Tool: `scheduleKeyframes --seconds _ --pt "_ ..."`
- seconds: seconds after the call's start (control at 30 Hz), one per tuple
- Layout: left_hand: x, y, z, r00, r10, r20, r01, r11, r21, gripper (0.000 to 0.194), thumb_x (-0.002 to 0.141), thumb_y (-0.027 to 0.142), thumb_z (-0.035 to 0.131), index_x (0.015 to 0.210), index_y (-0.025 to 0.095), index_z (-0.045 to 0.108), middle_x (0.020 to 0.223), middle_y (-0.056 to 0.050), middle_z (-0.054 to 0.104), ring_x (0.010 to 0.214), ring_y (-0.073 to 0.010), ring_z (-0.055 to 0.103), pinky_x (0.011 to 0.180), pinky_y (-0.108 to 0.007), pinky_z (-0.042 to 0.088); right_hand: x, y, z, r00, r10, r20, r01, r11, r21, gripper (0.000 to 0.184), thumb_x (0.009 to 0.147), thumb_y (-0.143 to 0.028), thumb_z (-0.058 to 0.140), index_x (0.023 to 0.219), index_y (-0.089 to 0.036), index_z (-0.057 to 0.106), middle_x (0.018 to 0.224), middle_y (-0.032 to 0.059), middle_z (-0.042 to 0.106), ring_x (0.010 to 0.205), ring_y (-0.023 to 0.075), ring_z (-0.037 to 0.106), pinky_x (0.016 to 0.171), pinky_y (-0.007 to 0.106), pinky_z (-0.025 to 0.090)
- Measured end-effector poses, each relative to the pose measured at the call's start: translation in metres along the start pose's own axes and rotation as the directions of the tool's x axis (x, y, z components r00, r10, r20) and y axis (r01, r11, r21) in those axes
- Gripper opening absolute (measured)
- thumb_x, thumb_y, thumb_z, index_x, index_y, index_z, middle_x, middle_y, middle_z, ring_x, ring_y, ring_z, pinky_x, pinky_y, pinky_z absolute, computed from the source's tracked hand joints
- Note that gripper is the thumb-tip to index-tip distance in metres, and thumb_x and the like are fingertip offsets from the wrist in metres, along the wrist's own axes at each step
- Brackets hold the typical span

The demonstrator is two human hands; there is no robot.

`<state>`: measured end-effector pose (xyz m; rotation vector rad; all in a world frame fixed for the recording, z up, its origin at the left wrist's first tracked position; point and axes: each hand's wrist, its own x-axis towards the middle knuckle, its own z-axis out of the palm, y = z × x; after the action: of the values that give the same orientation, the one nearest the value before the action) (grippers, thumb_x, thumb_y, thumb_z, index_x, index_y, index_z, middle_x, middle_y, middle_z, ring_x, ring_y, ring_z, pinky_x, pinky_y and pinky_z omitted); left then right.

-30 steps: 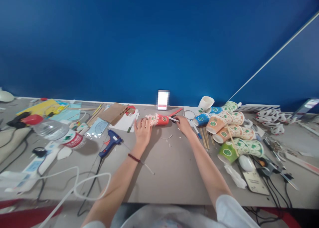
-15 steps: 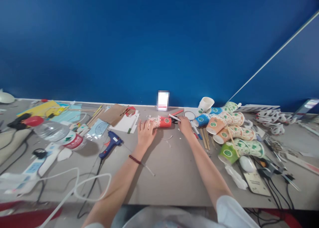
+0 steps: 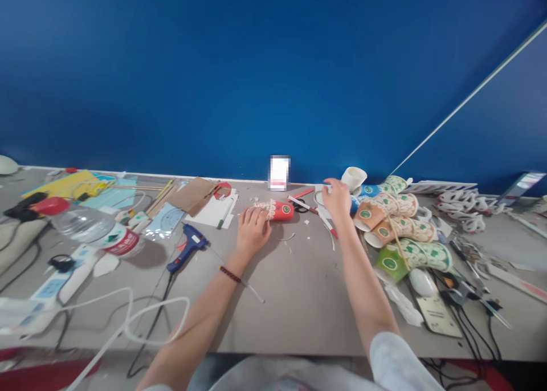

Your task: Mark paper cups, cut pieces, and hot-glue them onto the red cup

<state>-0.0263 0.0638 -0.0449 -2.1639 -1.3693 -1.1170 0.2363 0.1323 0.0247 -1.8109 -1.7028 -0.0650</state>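
Observation:
A red paper cup with a white lace-pattern rim lies on its side at the middle back of the grey table. My left hand rests on its rim end, fingers curled over it, and a dark bead bracelet is on that wrist. Small scissors lie on the table just right of the cup. My right hand hovers further right, fingers loosely apart, over a white ring and beside a blue cup in the heap of paper cups. Nothing shows in it.
A blue glue gun lies left of my left hand. Further left are a water bottle, a power strip and white cables. Cardboard and paper sheets sit at the back. A mouse, tools and wires crowd the right.
My right hand has let go of the scissors beside the red cup and moved right and up to the cup heap. My left hand stays on the red cup.

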Motion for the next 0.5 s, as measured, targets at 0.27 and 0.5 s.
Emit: scheduleKeyframes --seconds 0.27,0.5 --pt "0.0 0.0 0.0 1.0 0.008 0.03 -0.007 0.999 -0.051 0.03 0.078 0.016 0.053 0.106 0.018 0.061 0.106 -0.011 0.065 0.102 -0.0246 0.058 0.102 -0.045 0.037 0.071 0.038 -0.041 0.916 0.369 0.16 -0.269 0.858 -0.438 0.035 0.087 -0.019 0.046 0.117 -0.007 0.059 0.113 0.0229 0.061 0.107 0.0316 0.057 0.081 0.039 0.047" --pt "0.003 0.003 -0.001 0.998 0.024 0.057 -0.023 1.0 -0.019 0.028 0.079 0.017 0.051 0.106 0.019 0.061 0.105 -0.009 0.066 0.098 -0.0233 0.06 0.101 -0.043 0.037 0.095 0.055 -0.041 0.861 0.44 0.255 -0.279 0.827 -0.488 0.033 0.08 -0.009 0.053 0.11 -0.003 0.066 0.11 0.0254 0.064 0.103 0.0317 0.062 0.079 0.037 0.05"
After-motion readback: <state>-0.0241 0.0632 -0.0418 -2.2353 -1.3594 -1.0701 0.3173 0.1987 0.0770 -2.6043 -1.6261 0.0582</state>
